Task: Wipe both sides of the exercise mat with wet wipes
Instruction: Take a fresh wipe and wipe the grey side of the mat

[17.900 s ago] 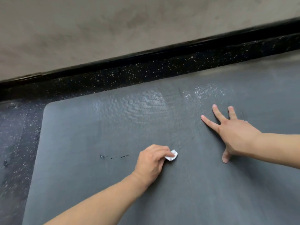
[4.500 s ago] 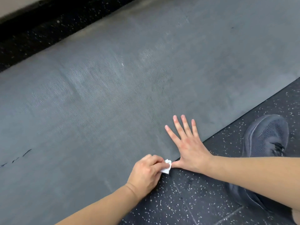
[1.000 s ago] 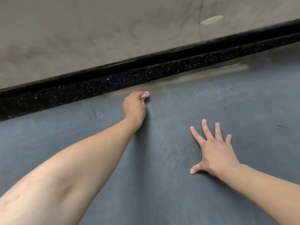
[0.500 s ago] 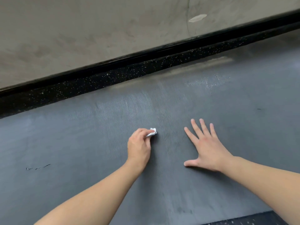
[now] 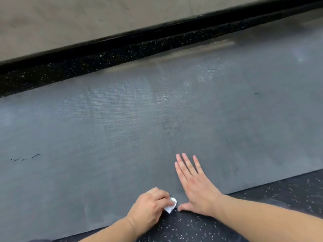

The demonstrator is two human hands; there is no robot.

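Observation:
A dark grey textured exercise mat [image 5: 122,130] lies flat on the floor and fills most of the view. My left hand [image 5: 150,206] grips a small crumpled white wet wipe [image 5: 170,206] at the mat's near edge. My right hand [image 5: 195,186] lies flat beside it, fingers straight and together, palm pressing on the mat near that same edge. Damp streaks show across the mat's middle and far part.
Black speckled rubber floor [image 5: 279,193] borders the mat's near edge and also runs along the far edge, where a black baseboard [image 5: 122,39] meets a beige wall [image 5: 70,20]. A small tear [image 5: 26,158] marks the mat at the left.
My left hand has drawn the wipe from the mat's far edge back to the near edge. My right hand has slid nearer too, with its fingers closed together.

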